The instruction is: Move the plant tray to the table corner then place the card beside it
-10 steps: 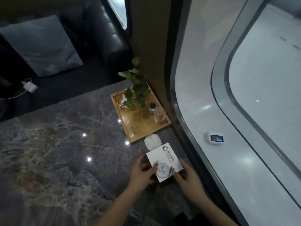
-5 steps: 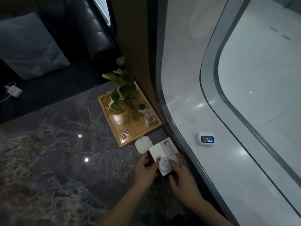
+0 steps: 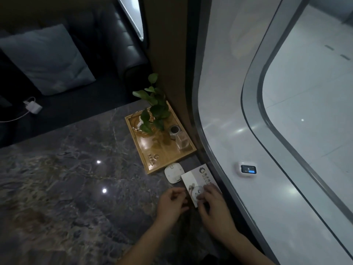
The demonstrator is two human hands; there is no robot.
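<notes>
The wooden plant tray [image 3: 152,152] sits at the far right corner of the marble table [image 3: 66,178], against the wall. It carries a leafy plant [image 3: 155,111], a small metal cup [image 3: 173,131] and a glass bottle [image 3: 182,143]. The white card [image 3: 193,176] lies just in front of the tray by the table's right edge. My right hand [image 3: 212,205] rests on the card's near half, fingers pressing it. My left hand [image 3: 172,203] is curled just off the card's left edge, and no grip on the card is visible.
A white square device [image 3: 172,173] lies between the tray and the card. A curved white wall with a small lit device [image 3: 247,169] runs along the right. Behind the table is a dark sofa with a grey pillow [image 3: 45,60] and a white charger [image 3: 32,107].
The card has moved up towards the tray and the wall. My right hand now lies over it, and my left hand has come off its left edge. The tray has not moved.
</notes>
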